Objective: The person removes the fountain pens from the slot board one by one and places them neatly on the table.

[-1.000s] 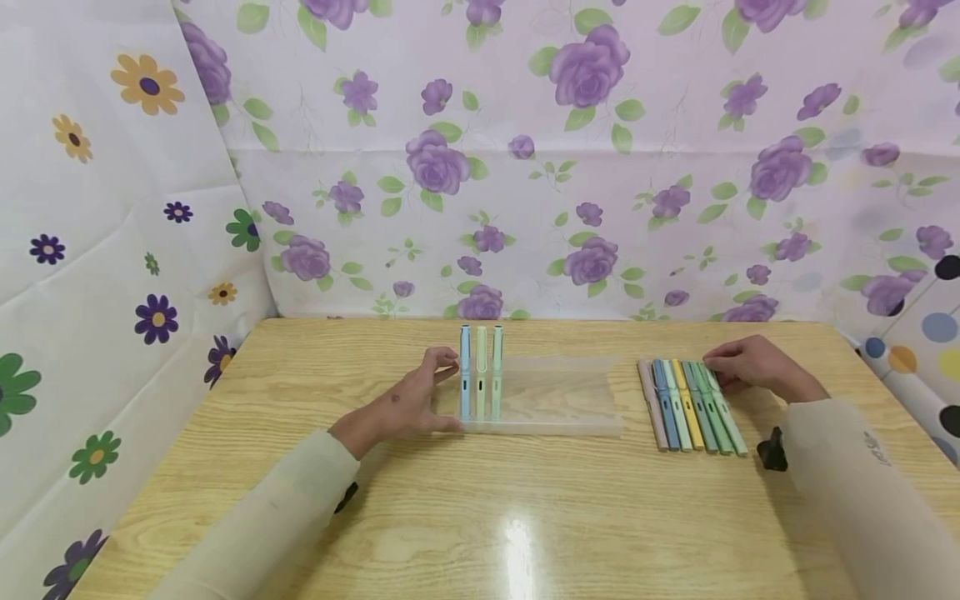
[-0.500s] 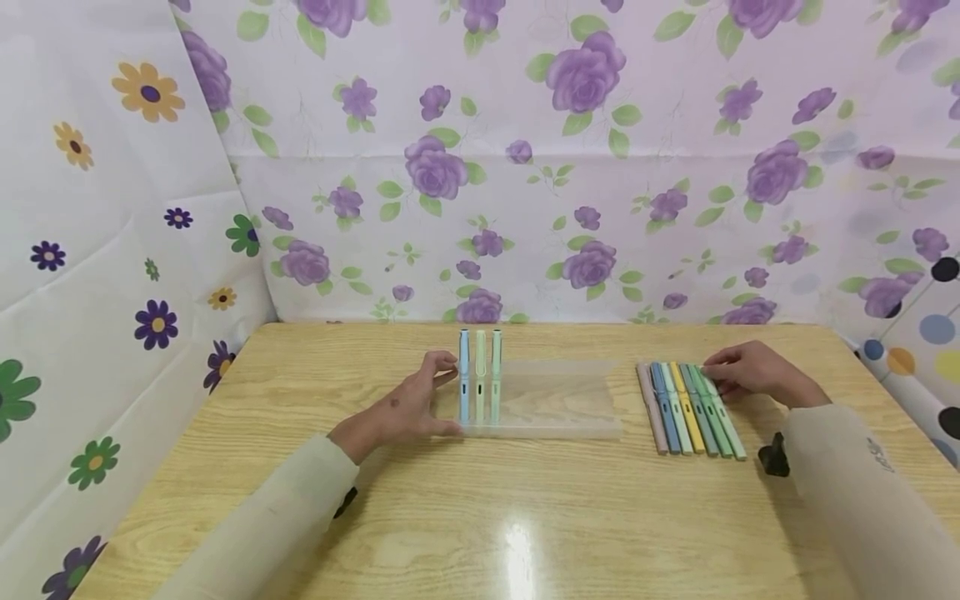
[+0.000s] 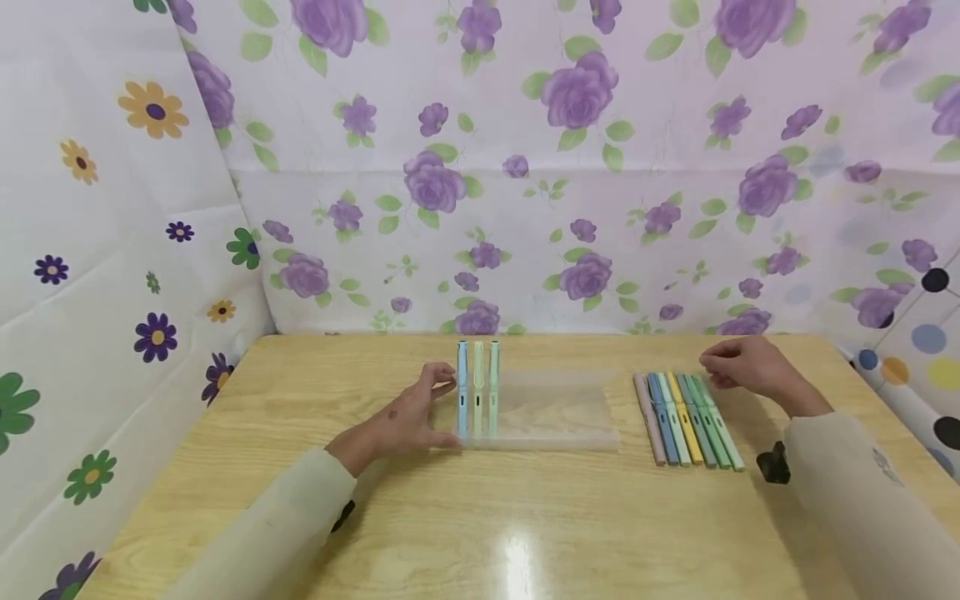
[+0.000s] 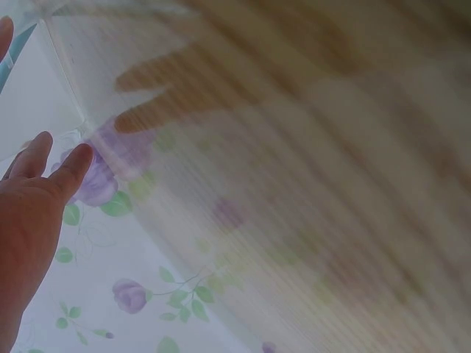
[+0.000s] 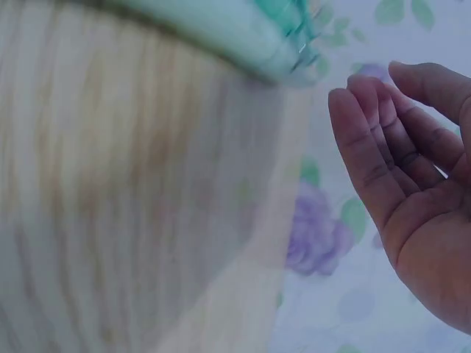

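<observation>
A clear plastic pen tray (image 3: pixel 555 408) rests on the table, with three pens standing side by side at its left end: a light blue pen (image 3: pixel 462 390), a pale yellow-green pen (image 3: pixel 478 390) and a pale green pen (image 3: pixel 493 390). My left hand (image 3: pixel 405 415) holds the tray's left end, thumb at the front corner and fingers farther back beside the blue pen. At right lies a row of several pens (image 3: pixel 688 421) in mauve, blue, mint, yellow and greens. Just above its far right end hovers my right hand (image 3: pixel 750 367); the right wrist view shows its fingers (image 5: pixel 360 140) loosely bent, holding nothing.
The wooden table (image 3: pixel 450 525) ends at a wall of floral cloth (image 3: pixel 517 208). Another flowered cloth (image 3: pixel 90 333) borders the left side. A strip of bare wood separates the tray from the row of pens.
My right hand has lifted slightly off the far end of the rightmost pen. The left hand stays at the tray. The head view has tilted a little upward.
</observation>
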A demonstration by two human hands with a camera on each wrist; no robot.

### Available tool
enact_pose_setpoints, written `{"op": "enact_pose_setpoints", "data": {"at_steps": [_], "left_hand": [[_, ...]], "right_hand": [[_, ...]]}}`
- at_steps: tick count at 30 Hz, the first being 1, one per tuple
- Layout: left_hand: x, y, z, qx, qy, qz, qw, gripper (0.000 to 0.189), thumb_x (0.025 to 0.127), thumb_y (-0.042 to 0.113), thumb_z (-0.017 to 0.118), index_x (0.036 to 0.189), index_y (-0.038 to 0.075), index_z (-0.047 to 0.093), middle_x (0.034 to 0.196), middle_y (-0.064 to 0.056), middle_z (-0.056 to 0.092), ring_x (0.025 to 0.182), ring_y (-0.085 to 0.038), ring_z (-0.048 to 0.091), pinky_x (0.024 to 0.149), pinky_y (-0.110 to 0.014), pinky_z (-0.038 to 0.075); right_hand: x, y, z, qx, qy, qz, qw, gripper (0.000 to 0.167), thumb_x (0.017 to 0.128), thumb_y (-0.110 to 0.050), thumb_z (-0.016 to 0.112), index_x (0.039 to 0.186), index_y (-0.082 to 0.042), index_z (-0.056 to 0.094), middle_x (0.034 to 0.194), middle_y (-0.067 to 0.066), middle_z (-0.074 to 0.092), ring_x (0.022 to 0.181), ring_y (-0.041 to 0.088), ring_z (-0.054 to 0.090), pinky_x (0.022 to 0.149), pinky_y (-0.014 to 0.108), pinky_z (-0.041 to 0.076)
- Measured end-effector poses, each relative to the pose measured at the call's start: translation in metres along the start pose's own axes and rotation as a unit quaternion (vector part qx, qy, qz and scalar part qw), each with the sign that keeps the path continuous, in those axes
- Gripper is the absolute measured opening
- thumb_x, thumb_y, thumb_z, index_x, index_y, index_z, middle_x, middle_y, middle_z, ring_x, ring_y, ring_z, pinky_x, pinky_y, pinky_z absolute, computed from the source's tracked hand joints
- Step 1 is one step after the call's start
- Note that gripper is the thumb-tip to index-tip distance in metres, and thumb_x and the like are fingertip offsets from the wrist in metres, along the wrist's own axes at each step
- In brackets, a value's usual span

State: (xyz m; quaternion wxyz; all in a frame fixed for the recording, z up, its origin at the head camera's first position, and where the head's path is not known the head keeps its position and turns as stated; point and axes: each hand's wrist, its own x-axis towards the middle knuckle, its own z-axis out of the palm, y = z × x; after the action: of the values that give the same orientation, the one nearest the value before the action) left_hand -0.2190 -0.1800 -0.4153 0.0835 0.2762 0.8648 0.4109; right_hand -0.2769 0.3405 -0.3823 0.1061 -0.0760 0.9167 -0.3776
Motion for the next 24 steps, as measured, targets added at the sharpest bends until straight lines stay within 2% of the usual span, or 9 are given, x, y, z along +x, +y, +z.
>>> {"op": "enact_pose_setpoints", "data": {"at_steps": [6, 10, 17, 24], "left_hand": [[0.0, -0.001, 0.001, 0.005, 0.003, 0.01, 0.9999, 0.095, 0.077, 0.017, 0.088, 0.143, 0.007, 0.02, 0.15, -0.023, 0.032, 0.143, -0.034, 0.037, 0.116, -0.049, 0.03], [-0.002, -0.001, 0.001, 0.008, 0.006, 0.003, 0.9999, 0.096, 0.076, 0.016, 0.088, 0.143, 0.008, 0.02, 0.15, -0.023, 0.033, 0.142, -0.033, 0.037, 0.116, -0.048, 0.029], [-0.005, 0.0, 0.002, 0.002, 0.007, 0.002, 1.0, 0.094, 0.077, 0.015, 0.088, 0.142, 0.007, 0.02, 0.15, -0.024, 0.033, 0.142, -0.034, 0.037, 0.116, -0.049, 0.029], [-0.003, 0.001, 0.002, -0.003, 0.005, 0.004, 1.0, 0.093, 0.077, 0.013, 0.088, 0.142, 0.006, 0.021, 0.15, -0.024, 0.033, 0.142, -0.034, 0.037, 0.115, -0.049, 0.03]], "right_hand": [[-0.003, -0.025, 0.01, -0.041, 0.026, -0.068, 0.9965, 0.046, 0.104, -0.026, 0.056, 0.126, 0.014, 0.059, 0.107, 0.026, 0.068, 0.088, 0.031, 0.07, 0.078, 0.046, 0.06], [-0.003, -0.049, 0.021, -0.028, 0.029, -0.104, 0.9937, 0.043, 0.103, -0.026, 0.058, 0.125, 0.011, 0.061, 0.107, 0.024, 0.069, 0.091, 0.035, 0.07, 0.08, 0.045, 0.06], [-0.004, -0.088, 0.04, -0.012, 0.01, -0.136, 0.9906, 0.04, 0.102, -0.026, 0.061, 0.124, 0.007, 0.064, 0.106, 0.017, 0.071, 0.092, 0.03, 0.071, 0.081, 0.045, 0.059], [-0.001, -0.108, 0.053, -0.005, 0.002, -0.168, 0.9857, 0.036, 0.101, -0.023, 0.062, 0.123, 0.006, 0.065, 0.104, 0.015, 0.072, 0.091, 0.022, 0.071, 0.079, 0.038, 0.06]]}}
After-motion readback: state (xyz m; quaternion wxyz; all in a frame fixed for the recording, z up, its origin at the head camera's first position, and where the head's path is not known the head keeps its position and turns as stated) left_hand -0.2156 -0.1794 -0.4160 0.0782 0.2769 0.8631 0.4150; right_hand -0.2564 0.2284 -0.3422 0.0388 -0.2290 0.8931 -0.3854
